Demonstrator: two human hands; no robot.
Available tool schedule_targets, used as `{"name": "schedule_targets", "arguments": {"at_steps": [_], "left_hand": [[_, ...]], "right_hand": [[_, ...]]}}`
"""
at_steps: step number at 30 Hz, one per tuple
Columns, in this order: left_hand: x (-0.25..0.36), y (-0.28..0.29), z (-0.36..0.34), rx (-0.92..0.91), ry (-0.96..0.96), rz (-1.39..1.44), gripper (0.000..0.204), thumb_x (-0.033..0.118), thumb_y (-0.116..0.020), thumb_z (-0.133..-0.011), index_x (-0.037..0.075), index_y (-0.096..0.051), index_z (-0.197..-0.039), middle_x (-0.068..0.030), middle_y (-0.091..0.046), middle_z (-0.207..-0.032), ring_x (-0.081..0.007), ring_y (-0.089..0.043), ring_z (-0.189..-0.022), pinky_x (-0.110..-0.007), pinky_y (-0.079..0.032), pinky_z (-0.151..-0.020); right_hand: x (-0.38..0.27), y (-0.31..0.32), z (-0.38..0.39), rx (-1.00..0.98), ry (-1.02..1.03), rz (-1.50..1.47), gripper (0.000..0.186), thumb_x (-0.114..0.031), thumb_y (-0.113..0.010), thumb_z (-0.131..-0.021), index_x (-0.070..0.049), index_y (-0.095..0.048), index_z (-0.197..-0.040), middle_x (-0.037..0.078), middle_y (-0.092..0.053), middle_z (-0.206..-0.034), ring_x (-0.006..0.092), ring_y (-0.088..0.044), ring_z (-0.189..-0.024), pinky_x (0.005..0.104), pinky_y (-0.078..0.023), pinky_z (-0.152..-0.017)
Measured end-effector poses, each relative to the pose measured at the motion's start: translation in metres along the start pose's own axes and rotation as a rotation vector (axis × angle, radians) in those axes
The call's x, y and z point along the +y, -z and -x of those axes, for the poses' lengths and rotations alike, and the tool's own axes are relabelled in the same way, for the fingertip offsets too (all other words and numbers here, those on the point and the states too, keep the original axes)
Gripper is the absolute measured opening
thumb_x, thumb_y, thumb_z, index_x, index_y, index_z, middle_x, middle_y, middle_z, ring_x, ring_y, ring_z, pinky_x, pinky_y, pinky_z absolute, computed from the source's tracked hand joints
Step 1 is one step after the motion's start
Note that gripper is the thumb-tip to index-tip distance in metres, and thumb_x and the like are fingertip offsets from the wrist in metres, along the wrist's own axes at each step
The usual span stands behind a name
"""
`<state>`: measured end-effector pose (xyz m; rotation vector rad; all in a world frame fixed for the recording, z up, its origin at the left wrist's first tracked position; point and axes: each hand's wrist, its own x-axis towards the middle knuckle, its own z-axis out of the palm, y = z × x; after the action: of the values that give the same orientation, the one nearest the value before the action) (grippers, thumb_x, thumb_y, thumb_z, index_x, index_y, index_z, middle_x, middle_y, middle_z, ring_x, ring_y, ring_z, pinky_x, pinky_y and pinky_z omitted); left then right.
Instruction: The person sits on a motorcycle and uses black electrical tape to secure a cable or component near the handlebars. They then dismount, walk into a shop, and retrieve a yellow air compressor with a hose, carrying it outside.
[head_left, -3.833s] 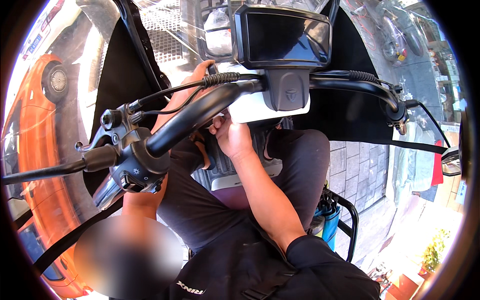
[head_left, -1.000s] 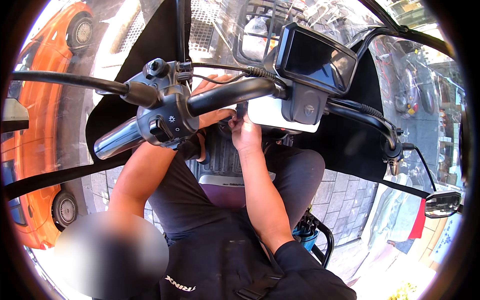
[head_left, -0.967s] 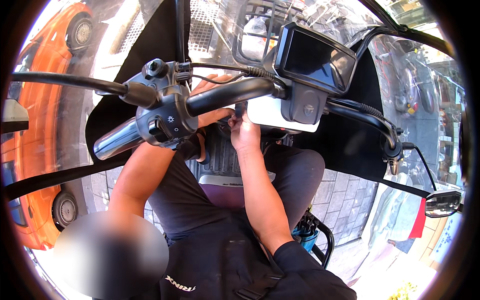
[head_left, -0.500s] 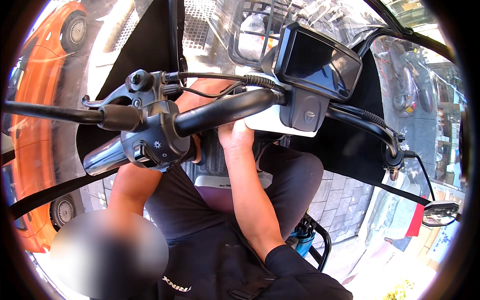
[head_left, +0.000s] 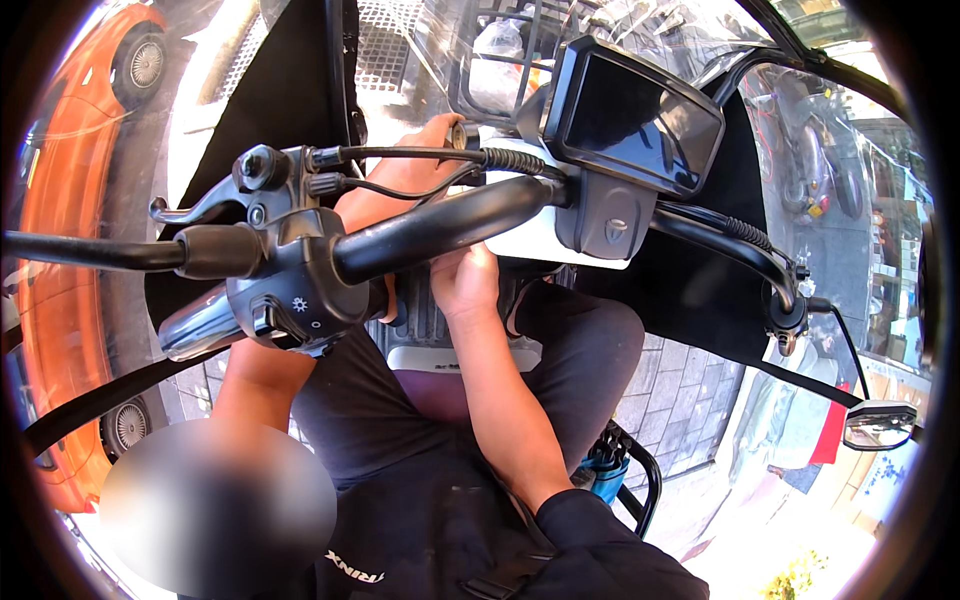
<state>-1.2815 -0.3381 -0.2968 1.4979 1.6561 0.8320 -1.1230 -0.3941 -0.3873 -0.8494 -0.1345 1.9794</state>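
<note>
In front of me stands the black handlebar (head_left: 440,232) of a covered vehicle, its left grip (head_left: 203,322) turned toward me. My left forearm passes beneath that grip. Beyond the bar my left hand (head_left: 428,142) appears, closed beside a small dark thing with a round metallic end (head_left: 461,136); its kind is unclear. My right hand (head_left: 466,278) reaches up under the middle of the bar, close to the white front panel (head_left: 525,240). The bar covers most of its fingers, so their hold is hidden. Neither hand is on a grip.
A dark-screened display (head_left: 640,120) sits above the panel, with cables along the bar. A black wire basket (head_left: 500,60) holds a plastic bag ahead. Black side covers (head_left: 290,110) and a mirror (head_left: 880,427) flank me. An orange car (head_left: 65,250) stands at left.
My left hand has moved up and forward from behind the bar, and the round-ended thing now shows by it. My right hand has shifted slightly; the handlebar sits a little farther left in view.
</note>
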Motion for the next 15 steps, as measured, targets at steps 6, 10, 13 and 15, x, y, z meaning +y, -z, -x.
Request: {"name": "schedule_targets", "arguments": {"at_steps": [6,10,13,15], "left_hand": [[0.009,0.002,-0.021,-0.061,0.050,-0.050,0.063,0.027,-0.076,-0.088,-0.007,-0.055,-0.136,-0.0295,-0.071,-0.109,-0.0393,-0.071,-0.104,-0.043,-0.054,-0.092],[0.009,0.018,-0.028,-0.146,0.182,-0.099,0.046,0.024,-0.074,-0.087,-0.010,-0.069,-0.118,-0.0345,-0.071,-0.109,-0.0419,-0.071,-0.107,-0.044,-0.054,-0.092],[-0.008,0.003,-0.049,-0.183,0.209,-0.141,0.055,0.025,-0.077,-0.081,-0.009,-0.070,-0.124,-0.0311,-0.073,-0.110,-0.0377,-0.073,-0.106,-0.040,-0.055,-0.095],[-0.034,-0.001,-0.065,-0.242,0.181,-0.151,0.056,0.028,-0.078,-0.079,-0.009,-0.071,-0.121,-0.0278,-0.075,-0.105,-0.0345,-0.074,-0.099,-0.039,-0.057,-0.090]], "right_hand": [[0.008,0.029,-0.022,0.035,0.016,0.066,0.025,-0.036,-0.059,-0.107,-0.013,-0.063,-0.115,-0.001,-0.063,-0.097,0.0149,-0.060,-0.084,0.0357,-0.051,-0.074],[0.016,0.028,-0.046,-0.021,-0.018,0.104,0.034,-0.041,-0.053,-0.108,-0.012,-0.060,-0.124,0.003,-0.065,-0.115,0.0190,-0.062,-0.101,0.0400,-0.052,-0.088],[0.000,0.015,-0.055,0.049,-0.061,0.009,0.041,-0.044,-0.050,-0.109,-0.012,-0.058,-0.131,0.005,-0.064,-0.129,0.0215,-0.060,-0.117,0.0419,-0.049,-0.102],[0.001,0.006,-0.057,0.039,-0.129,-0.090,0.043,-0.045,-0.050,-0.109,-0.012,-0.057,-0.134,0.006,-0.063,-0.134,0.0221,-0.058,-0.124,0.0414,-0.047,-0.109]]}}
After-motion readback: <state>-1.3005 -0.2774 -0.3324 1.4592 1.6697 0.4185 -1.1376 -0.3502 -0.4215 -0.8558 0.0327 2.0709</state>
